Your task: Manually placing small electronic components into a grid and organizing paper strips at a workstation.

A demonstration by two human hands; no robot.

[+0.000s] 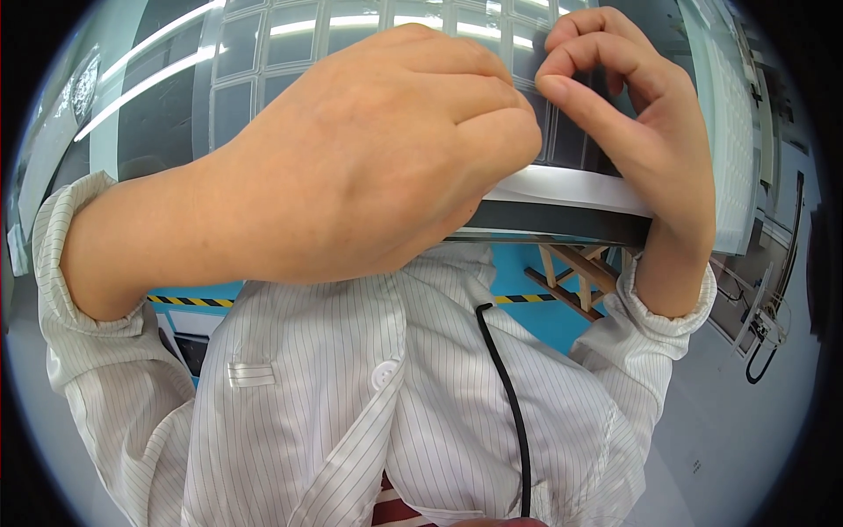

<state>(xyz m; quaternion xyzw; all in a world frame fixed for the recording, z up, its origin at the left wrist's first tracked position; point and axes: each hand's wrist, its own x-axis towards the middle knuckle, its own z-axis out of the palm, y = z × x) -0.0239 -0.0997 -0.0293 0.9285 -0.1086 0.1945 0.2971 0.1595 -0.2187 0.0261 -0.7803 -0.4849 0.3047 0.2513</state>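
Observation:
My left hand [386,149] is raised close to the view, its back turned up and its fingers curled closed. Whatever those fingers may hold is hidden behind the knuckles. Just to its right, my right hand [645,114] makes a pinch, with the thumb tip against the bent index finger. Anything between these tips is too small or thin to make out. Below both hands lies a clear plastic tray [257,53] divided into several rectangular compartments. A white strip [571,186] runs along the near side, under the right wrist, with a black edge [562,220] in front of it.
Glossy clear plastic [82,88] lies at the far left. Below the work surface stands a wooden frame [575,272] on blue flooring with black-and-yellow tape [527,299]. A black cord [509,395] hangs down my striped coat. Metal equipment [764,325] stands at the right.

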